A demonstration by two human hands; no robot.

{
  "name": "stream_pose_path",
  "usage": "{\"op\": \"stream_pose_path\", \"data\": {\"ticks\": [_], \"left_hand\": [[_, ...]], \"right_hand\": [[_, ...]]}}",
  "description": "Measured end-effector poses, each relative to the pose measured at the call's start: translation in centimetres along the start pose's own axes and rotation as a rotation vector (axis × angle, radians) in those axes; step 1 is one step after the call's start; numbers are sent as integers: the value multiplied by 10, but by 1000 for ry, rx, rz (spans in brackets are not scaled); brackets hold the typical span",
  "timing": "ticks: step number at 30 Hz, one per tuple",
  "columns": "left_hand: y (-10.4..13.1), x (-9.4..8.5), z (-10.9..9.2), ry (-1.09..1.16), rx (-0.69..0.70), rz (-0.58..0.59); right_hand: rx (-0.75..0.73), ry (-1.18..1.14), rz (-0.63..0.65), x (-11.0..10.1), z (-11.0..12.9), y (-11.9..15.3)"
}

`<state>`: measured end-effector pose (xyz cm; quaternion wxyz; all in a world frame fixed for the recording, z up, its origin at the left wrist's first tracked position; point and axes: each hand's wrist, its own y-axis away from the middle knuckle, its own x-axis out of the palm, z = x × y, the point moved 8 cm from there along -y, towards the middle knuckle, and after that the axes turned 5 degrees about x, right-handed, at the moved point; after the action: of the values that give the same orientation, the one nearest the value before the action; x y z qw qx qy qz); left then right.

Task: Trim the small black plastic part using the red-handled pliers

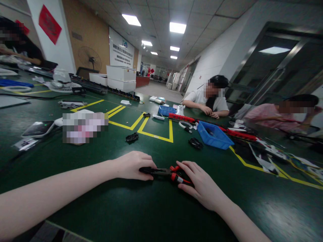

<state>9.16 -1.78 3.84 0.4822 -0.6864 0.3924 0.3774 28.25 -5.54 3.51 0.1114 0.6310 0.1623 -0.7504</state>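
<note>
My right hand [200, 179] is closed around the red and black handles of a pair of pliers [163, 172], low over the green table. Their dark jaws point left. My left hand [135, 164] grips a small black piece [144, 170] at the jaw end; its exact kind is unclear, and the fingers partly cover it. Whether the jaws are clamped on the piece cannot be made out. Beyond my hands lie a black bundle [132, 137] and, to the right, a coiled black cable [195, 143].
A blue tray [214, 136] stands right of centre, with a smaller blue tray [166, 111] farther back. Yellow tape [156, 136] marks the green tabletop [106, 208]. A phone-like device [38, 129] lies at left. Two people sit across at right, another at far left.
</note>
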Motion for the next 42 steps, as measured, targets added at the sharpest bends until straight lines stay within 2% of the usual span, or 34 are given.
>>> {"op": "stream_pose_path", "data": {"ticks": [6,12,16,30,42], "left_hand": [[0,1,-1,-19,19,-1],[1,0,-4,-54,47,-6],[2,1,-5,-54,67,25],[2,2,-9,-37,72,53],[0,0,-13,-138,105,66]], "right_hand": [[-12,33,-5,-1,2,0],[45,20,10,-2,6,3],[47,29,6,-4,9,4],[98,91,-19,-5,3,8],[18,159,-75,-8,8,7]]}}
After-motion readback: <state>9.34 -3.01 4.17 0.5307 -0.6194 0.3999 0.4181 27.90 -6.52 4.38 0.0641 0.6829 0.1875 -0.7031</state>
